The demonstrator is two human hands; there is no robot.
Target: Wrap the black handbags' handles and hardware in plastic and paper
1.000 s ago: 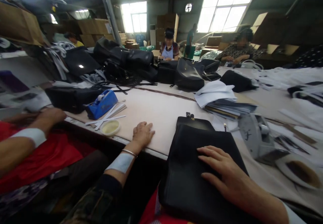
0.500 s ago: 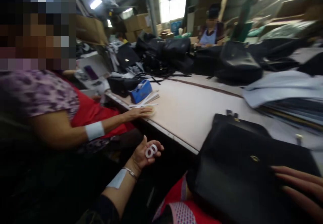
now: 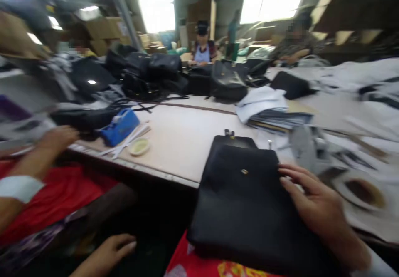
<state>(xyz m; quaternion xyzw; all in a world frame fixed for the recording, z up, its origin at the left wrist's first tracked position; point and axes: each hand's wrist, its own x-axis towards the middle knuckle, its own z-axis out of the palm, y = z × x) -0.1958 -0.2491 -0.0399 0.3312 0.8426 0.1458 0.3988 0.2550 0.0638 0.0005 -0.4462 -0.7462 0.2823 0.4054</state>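
Observation:
A black bag (image 3: 237,210) with a small gold-coloured fitting on its front leans across my lap and the table's edge. My right hand (image 3: 314,202) touches its right edge, fingers stretched out and slightly apart. Between those fingers shows a small white patch that I cannot make out. Low on the left, my left hand (image 3: 107,254) is away from the bag, its back towards me and its fingers curled together. Whatever lies inside it is hidden; the white rings seen earlier do not show.
A co-worker's hand (image 3: 57,139) is at the left. On the table (image 3: 181,144) are a blue tape dispenser (image 3: 120,127), a pale round disc (image 3: 139,147), white strips, stacked sheets (image 3: 264,106) and a grey dispenser (image 3: 311,148). Several black bags (image 3: 165,67) stand behind.
My view has swung right. My left hand has turned from palm up, showing two white rings, to palm down. The co-worker's hand has left the pale disc. My right hand is now at the bag's edge.

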